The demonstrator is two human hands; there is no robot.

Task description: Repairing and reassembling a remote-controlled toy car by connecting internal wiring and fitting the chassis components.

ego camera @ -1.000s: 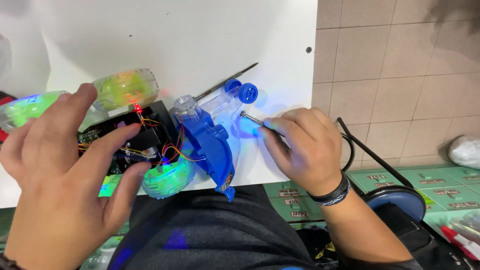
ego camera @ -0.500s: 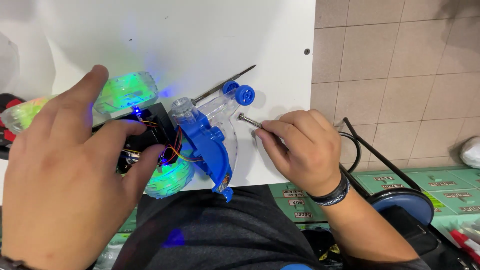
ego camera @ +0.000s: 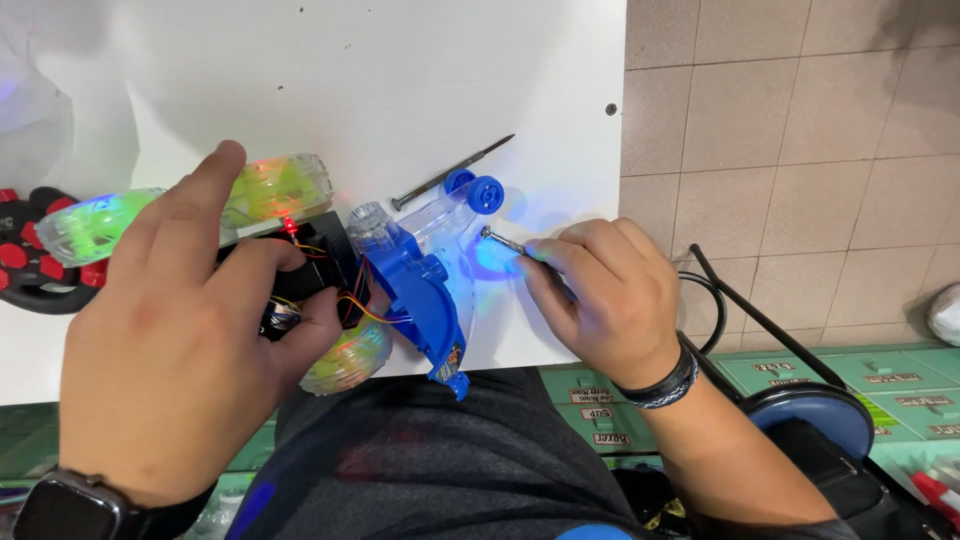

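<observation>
Screwdriver (ego camera: 452, 172) behind toy car (ego camera: 400, 280)

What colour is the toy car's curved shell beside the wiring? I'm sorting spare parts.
Blue, clearest in the head view: the curved shell lies on the white table.

White tabletop (ego camera: 300, 70) over beige tiled floor (ego camera: 800, 130), with blue glow on the table's near edge.

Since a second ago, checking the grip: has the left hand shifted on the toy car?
Yes. The left hand has slid right across the toy car, toward the loose screwdriver on the white table, now covering more of the black wiring.
</observation>
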